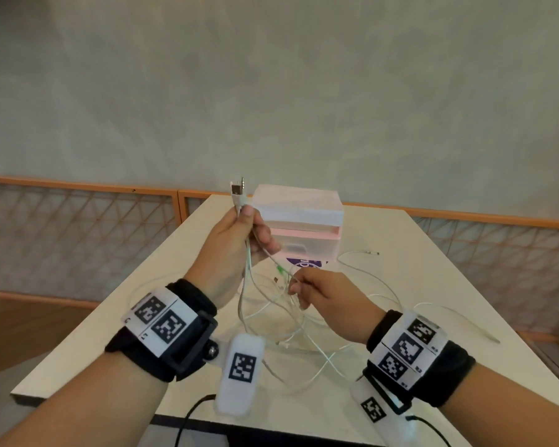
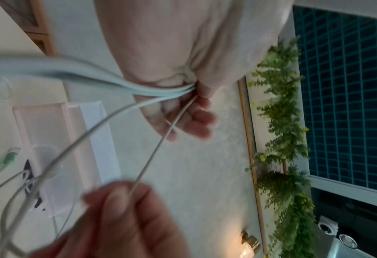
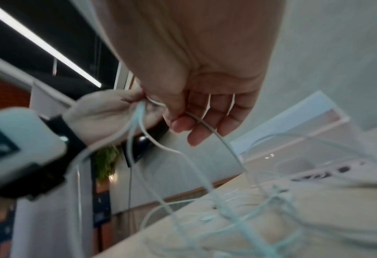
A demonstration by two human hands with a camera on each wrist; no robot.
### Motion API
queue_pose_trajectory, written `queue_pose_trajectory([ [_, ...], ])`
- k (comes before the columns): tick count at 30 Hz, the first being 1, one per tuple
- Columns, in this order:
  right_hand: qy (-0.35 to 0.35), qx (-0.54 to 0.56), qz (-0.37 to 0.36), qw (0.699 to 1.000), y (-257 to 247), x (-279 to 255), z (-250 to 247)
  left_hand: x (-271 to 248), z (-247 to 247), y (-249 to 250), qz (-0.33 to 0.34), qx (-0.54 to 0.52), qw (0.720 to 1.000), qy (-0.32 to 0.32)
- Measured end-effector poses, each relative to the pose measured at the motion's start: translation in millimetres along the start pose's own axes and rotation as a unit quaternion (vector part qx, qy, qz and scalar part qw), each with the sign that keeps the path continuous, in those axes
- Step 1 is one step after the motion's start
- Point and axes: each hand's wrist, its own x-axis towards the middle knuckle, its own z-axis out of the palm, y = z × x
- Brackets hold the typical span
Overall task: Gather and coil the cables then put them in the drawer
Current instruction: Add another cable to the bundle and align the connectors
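A person's left hand is raised above a pale table, fingers curled around a bundle of white cables just below their plugs; a USB connector and an audio jack stand upright above the fist. From the grip the strands drop and spread into a loose tangle on the tabletop between the two wrists. The right hand, lower and nearer the table, pinches a single thin strand between thumb and forefinger, the other fingers loosely curled; in the left wrist view that strand runs taut from the left fingers to the right hand. A green-tipped plug hangs between the hands. Behind them stands a small pink-and-white drawer unit, its upper drawer pulled out. One more cable end lies on the table to the right of the unit.
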Motion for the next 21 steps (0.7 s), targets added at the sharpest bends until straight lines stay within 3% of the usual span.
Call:
queue_pose_trajectory([
  [6, 0.003, -0.115, 0.06, 0.992, 53, 12, -44, 6, -33, 25, 0.083, 0.078, 0.991, 0.069],
  [13, 0.088, -0.211, 0.096, 0.969, 80, 19, -103, 4, -57, 32, 0.111, 0.16, 0.977, 0.091],
  [21, 0.185, -0.181, 0.171, 0.951, 115, 15, -137, 1, -59, 25, 0.098, 0.21, 0.966, 0.111],
])
